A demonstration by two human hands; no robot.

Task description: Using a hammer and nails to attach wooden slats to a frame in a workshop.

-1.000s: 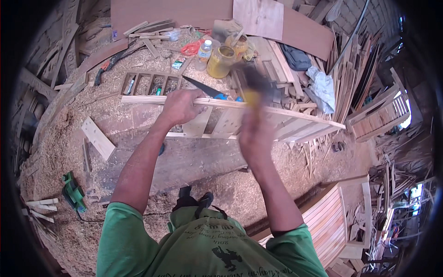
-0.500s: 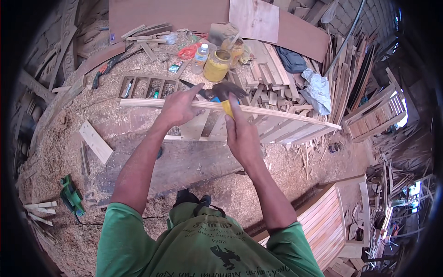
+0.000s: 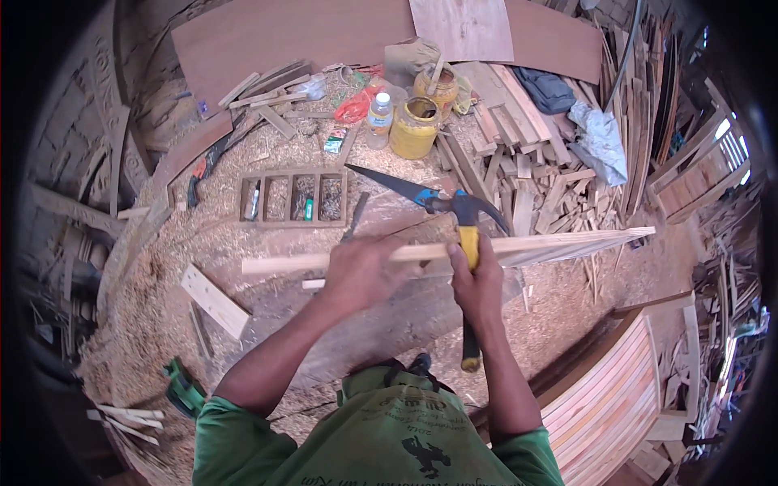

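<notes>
My right hand [image 3: 480, 283] is closed round the yellow and black handle of a claw hammer [image 3: 468, 236], its head pointing away from me. The hand and hammer are at the near side of a slatted wooden frame [image 3: 559, 243], which stands on edge across the bench. My left hand [image 3: 365, 271], slightly blurred, is wrapped over the frame's top rail left of the hammer. Beyond the hammer lies a handsaw [image 3: 389, 183] with a blue handle, partly hidden by the hammer head. A compartmented wooden box [image 3: 279, 223] holds a marker and a small green item.
Yellow jar [image 3: 415, 136] and plastic bottle [image 3: 378, 121] stand beyond the saw. Offcuts [image 3: 559, 202] are heaped at the right. A loose board [image 3: 215, 301] and a green power tool [image 3: 185, 389] lie at the left. A slatted wooden piece [image 3: 608, 389] is at lower right.
The frame has tilted and moved nearer to me, uncovering the box and saw. My left hand has gone from a pointed finger to a grip on the rail. The hammer has come with my right hand.
</notes>
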